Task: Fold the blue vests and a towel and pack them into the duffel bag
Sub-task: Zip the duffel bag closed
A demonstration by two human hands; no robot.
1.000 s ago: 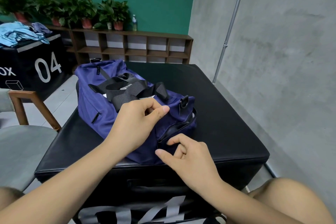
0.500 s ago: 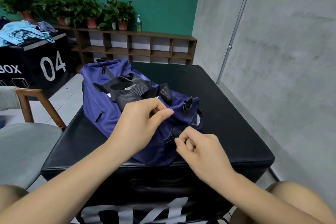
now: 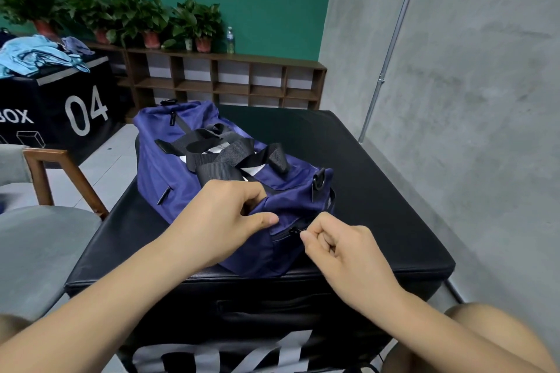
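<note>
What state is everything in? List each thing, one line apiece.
duffel bag: lies on the black box, straps slack on top.
zipper pull: at the bag's near end, pinched.
left hand: grips the bag's fabric beside the zipper.
right hand: pinches the zipper pull.
light blue clothes: unfolded heap on the far box.
water bottle: upright on the shelf.

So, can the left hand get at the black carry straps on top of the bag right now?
Probably yes. The straps lie loose on top of the duffel bag, just beyond the left hand, with nothing over them. It would first have to release the bag fabric it pinches.
</note>
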